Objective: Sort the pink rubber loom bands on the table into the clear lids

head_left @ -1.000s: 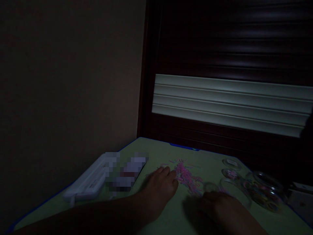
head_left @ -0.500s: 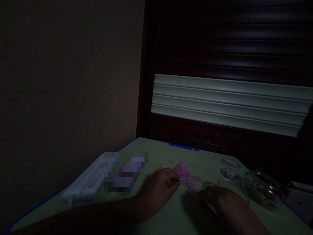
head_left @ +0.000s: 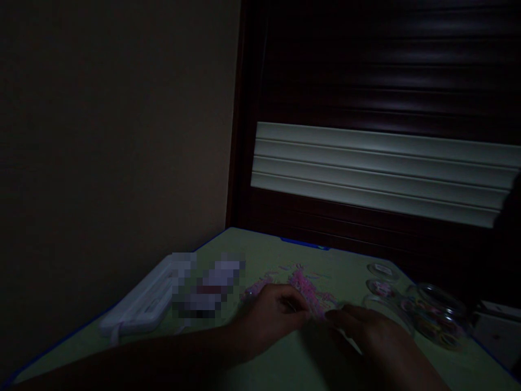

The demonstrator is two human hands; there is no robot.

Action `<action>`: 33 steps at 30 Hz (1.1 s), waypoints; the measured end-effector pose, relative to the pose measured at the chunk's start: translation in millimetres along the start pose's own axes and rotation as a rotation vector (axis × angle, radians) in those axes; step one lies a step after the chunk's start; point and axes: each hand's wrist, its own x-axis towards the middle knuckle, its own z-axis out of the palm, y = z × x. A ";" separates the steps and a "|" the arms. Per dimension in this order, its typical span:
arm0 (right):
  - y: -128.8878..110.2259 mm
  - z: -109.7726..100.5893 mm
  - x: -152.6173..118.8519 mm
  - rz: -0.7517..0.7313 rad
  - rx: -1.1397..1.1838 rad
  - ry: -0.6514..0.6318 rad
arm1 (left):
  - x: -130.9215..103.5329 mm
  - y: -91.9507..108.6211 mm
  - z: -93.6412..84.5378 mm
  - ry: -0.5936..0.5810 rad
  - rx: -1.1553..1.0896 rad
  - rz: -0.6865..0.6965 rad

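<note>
A loose pile of small pink loops that look like rubber bands [head_left: 304, 287] lies mid-table, with a few stray loops behind it. My left hand [head_left: 274, 312] is at the pile's near side, thumb and forefinger brought together in a pinch. Facing it from the right is my right hand [head_left: 368, 331], its fingers pressed together close to the left fingertips. Whatever either pinch holds is too small and dark to make out. A smaller pink heap [head_left: 256, 288] shows partly behind the left hand.
On the right stands a clear round jar [head_left: 437, 317] with coloured bands inside. Beside it are a clear lid [head_left: 382, 271] and a small round container [head_left: 381, 288] with pink contents. A white power strip [head_left: 140, 301] and a pixelated item [head_left: 215, 290] lie left. A wall bounds the left.
My left hand has shifted right, to the near end of the pile. My right fingertips have moved slightly left, so the two pinches are closer together.
</note>
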 end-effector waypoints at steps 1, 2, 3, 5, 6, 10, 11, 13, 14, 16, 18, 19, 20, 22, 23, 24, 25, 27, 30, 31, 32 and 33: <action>-0.2 -0.4 0.1 -0.002 0.008 -0.008 | -0.5 0.6 0.2 -0.014 -0.009 0.007; -0.5 -0.9 0.2 -0.005 0.015 -0.015 | -1.1 1.1 0.4 -0.028 -0.019 0.016; -0.9 -1.4 0.2 -0.006 0.017 -0.022 | -1.7 1.6 0.6 -0.041 -0.033 0.026; -2.0 -2.6 0.1 -0.004 0.009 -0.034 | -2.8 2.5 1.1 -0.061 -0.068 0.032; -2.6 -3.0 0.0 -0.001 0.002 -0.039 | -3.2 2.8 1.3 -0.067 -0.086 0.029; -4.6 -2.6 0.0 0.021 0.007 -0.059 | -3.7 3.1 2.1 -0.093 -0.126 0.037; -4.7 -2.0 0.2 0.025 0.011 -0.062 | -3.8 3.0 2.3 -0.099 -0.130 0.040; -4.3 -0.8 0.7 0.025 0.016 -0.066 | -4.1 2.8 2.8 -0.113 -0.137 0.045; -4.0 -0.3 1.0 0.024 0.017 -0.069 | -4.4 2.8 2.9 -0.120 -0.142 0.043; -3.4 0.0 1.4 0.019 0.017 -0.071 | -4.8 3.1 3.2 -0.132 -0.151 0.040; -3.1 -0.4 1.6 0.010 0.012 -0.063 | -5.0 3.2 3.2 -0.137 -0.160 0.033; -3.2 -0.8 1.6 0.004 0.010 -0.060 | -4.9 3.1 3.1 -0.139 -0.163 0.031; -3.3 -1.1 1.5 -0.001 0.009 -0.059 | -4.7 2.7 2.9 -0.142 -0.163 0.030; -3.4 -1.4 1.3 -0.004 0.011 -0.064 | -4.2 1.6 2.7 -0.141 -0.163 0.033; -3.4 -1.4 1.2 -0.004 0.014 -0.066 | -3.9 1.0 2.7 -0.138 -0.164 0.037; -3.2 -1.2 1.1 -0.003 0.015 -0.069 | -3.7 0.3 2.7 -0.135 -0.167 0.040; -3.1 -1.0 0.9 -0.001 0.014 -0.071 | -3.5 -0.2 2.6 -0.133 -0.170 0.039; -2.6 -0.7 0.6 0.000 0.013 -0.070 | -3.4 -0.8 2.6 -0.137 -0.174 0.035; -2.4 -1.2 0.1 -0.004 0.021 -0.057 | -3.6 -0.8 2.3 -0.142 -0.170 0.029; -2.6 -1.7 -0.1 -0.009 0.025 -0.047 | -3.7 -0.6 2.2 -0.142 -0.169 0.028; -2.8 -2.2 -0.3 -0.017 0.030 -0.036 | -3.8 -0.4 2.1 -0.142 -0.168 0.027; -3.0 -2.7 -0.4 -0.025 0.035 -0.025 | -3.9 -0.2 2.0 -0.141 -0.169 0.024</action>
